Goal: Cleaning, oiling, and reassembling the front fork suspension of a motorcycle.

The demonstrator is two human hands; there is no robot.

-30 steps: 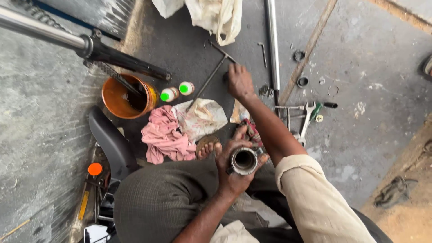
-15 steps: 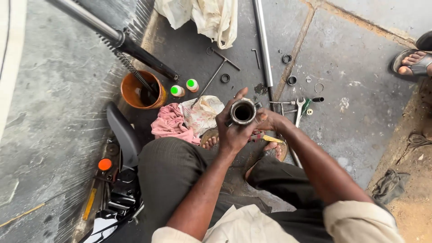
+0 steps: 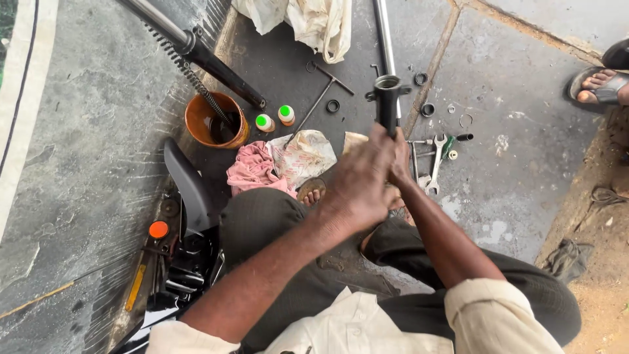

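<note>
Both hands are gripping the black fork tube point(image 3: 386, 98) upright over the floor point(image 3: 511, 183): left hand point(image 3: 357, 177) clenching the lower part, right hand point(image 3: 401, 157) wrapping just behind it. Orange pot point(image 3: 200, 118) sitting at 9 o'clock of the tube, spanners point(image 3: 436, 154) lying at 4 o'clock.

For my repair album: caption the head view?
Both hands grip a black fork tube above scattered spanners and an orange bowl.
</note>
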